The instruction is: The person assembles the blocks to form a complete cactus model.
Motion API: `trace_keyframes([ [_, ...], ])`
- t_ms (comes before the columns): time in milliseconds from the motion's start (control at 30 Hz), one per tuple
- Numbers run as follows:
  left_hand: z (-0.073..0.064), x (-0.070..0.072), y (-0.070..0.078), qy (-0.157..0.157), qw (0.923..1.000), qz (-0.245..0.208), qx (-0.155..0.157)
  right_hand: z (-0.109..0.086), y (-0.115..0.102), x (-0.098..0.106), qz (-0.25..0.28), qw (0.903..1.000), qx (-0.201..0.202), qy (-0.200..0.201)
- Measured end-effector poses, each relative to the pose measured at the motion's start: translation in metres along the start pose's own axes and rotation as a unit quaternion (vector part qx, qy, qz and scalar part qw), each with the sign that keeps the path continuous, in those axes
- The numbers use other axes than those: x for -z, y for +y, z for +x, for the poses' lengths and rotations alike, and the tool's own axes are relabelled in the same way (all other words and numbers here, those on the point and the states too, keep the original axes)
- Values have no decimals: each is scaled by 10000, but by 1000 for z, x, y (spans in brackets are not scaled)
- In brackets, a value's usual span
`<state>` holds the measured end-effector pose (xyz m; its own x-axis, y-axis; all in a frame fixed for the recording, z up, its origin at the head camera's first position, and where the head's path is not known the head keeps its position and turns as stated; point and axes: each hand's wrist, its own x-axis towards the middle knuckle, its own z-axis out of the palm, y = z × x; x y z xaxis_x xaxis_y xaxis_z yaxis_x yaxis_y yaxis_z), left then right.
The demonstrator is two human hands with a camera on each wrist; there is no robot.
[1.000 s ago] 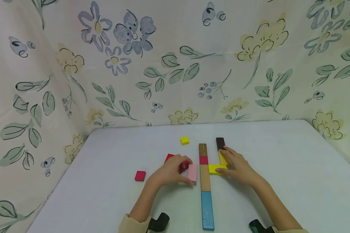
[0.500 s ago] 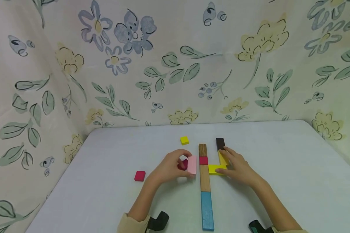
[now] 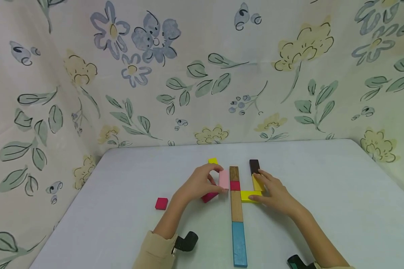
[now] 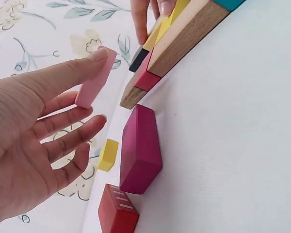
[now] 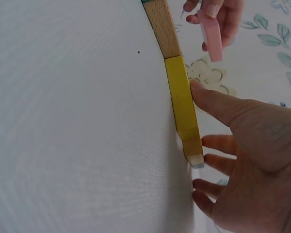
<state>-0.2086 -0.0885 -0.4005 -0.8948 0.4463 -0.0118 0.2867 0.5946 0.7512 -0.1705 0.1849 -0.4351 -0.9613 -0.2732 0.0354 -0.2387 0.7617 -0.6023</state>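
My left hand (image 3: 198,183) pinches a pink block (image 3: 223,179) between thumb and fingers, raised over the table in the left wrist view. To its right runs a straight row: a brown striped block (image 3: 233,173), a red block (image 3: 235,185), a light wooden block (image 3: 236,206) and a long blue block (image 3: 239,244). A bright yellow block (image 3: 247,196) juts right from the row, followed by an amber block (image 3: 257,184) and a dark brown block (image 3: 254,166). With spread fingers my right hand (image 3: 279,194) touches the yellow and amber blocks, thumb on the yellow one.
Under the left hand lie a magenta block (image 4: 139,145) and a red block (image 4: 117,213). A small yellow block (image 3: 213,160) sits behind that hand. Further left is a small red block (image 3: 161,203). Flowered cloth (image 3: 188,93) hangs behind the white table (image 3: 104,224).
My left hand has carried the pink block away from me, up beside the upper part of the row, partly covering the small yellow block. The right hand has stayed in place.
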Motion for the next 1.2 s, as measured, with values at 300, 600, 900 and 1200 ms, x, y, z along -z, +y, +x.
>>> trace_keyframes([
  [300, 34, 5, 1, 75, 9996, 245, -126, 0, 1, 0, -38, 10000, -30, 6],
  [600, 65, 1, -4, 85, 9993, 336, -171, -1, 1, 1, -2, 10000, -40, -2],
  [900, 84, -5, -8, 165, 9996, 246, 17, -1, 2, -1, 39, 10000, -6, -16],
  [1200, 98, -8, -10, 261, 9994, 103, 222, 0, 0, 0, 34, 10000, -20, -25],
])
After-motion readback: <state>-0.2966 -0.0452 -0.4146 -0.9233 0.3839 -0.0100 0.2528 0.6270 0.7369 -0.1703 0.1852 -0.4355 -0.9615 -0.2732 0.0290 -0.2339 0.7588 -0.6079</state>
